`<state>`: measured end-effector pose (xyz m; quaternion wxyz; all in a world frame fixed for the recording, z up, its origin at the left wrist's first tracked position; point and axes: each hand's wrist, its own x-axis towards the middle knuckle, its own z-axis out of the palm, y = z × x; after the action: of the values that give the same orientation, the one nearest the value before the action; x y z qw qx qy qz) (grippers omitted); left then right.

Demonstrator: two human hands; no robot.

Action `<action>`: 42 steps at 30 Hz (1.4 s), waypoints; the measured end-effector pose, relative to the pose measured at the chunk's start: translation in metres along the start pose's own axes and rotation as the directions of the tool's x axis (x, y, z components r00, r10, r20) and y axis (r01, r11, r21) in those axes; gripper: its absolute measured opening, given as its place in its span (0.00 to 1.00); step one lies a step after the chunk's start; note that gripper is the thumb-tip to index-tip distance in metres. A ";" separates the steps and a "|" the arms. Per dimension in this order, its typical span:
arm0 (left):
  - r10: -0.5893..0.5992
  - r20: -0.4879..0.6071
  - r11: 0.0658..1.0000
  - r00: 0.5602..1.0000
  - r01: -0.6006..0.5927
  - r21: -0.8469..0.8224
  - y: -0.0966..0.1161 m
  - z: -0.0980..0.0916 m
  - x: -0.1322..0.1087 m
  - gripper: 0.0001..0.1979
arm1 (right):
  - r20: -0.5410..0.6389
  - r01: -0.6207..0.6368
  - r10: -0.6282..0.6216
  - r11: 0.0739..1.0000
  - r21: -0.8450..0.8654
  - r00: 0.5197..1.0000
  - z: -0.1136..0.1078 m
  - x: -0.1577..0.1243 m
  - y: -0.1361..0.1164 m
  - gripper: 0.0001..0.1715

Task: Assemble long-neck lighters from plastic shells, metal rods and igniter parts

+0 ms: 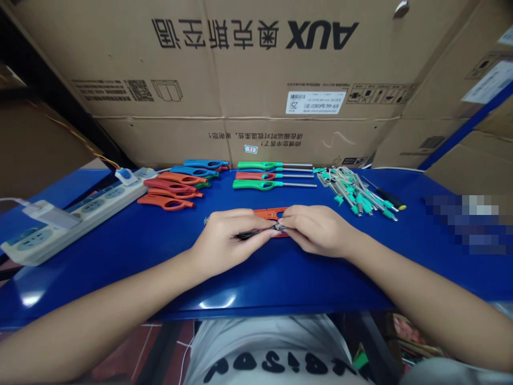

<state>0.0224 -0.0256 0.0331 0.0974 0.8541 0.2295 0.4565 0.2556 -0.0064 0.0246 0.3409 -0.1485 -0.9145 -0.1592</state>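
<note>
At the middle of the blue table, my left hand [229, 239] is closed around a thin black part [252, 233], much of which the fingers hide. My right hand [318, 227] meets it from the other side, its fingertips pinched at the greyish end of that part. Directly behind and beneath my fingers lies an opened orange lighter casing [272, 213], partly covered by both hands. A small coiled metal bit [206, 220] shows just left of my left hand.
Blue, orange and red lighter handles [172, 185] lie back left. Several long-nosed lighters [256, 184] are in the centre back, with metal-and-teal lighter inner parts [356, 192] and a screwdriver [390, 199] to the right. A power strip [76, 219] runs along the left. Cardboard [240, 69] walls the back.
</note>
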 end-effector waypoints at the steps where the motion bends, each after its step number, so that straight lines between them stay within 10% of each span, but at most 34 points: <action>1: -0.012 -0.001 1.000 1.000 0.012 -0.003 0.001 0.000 0.000 0.04 | -0.005 0.017 -0.018 0.999 -0.038 1.000 -0.001 0.001 -0.001 0.03; 26: 0.218 0.054 0.952 0.974 -0.224 0.209 -0.008 -0.005 -0.005 0.07 | -0.024 0.109 -0.115 0.981 -0.163 0.993 -0.009 0.000 0.004 0.11; 42: -0.023 0.094 1.000 0.995 0.023 -0.006 -0.002 0.000 -0.002 0.02 | 0.046 0.149 -0.143 0.970 -0.193 0.989 -0.009 0.001 0.001 0.06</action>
<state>0.0211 -0.0249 0.0314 0.1163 0.8716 0.2328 0.4154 0.2609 -0.0093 0.0317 0.2975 -0.1163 -0.9081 -0.2707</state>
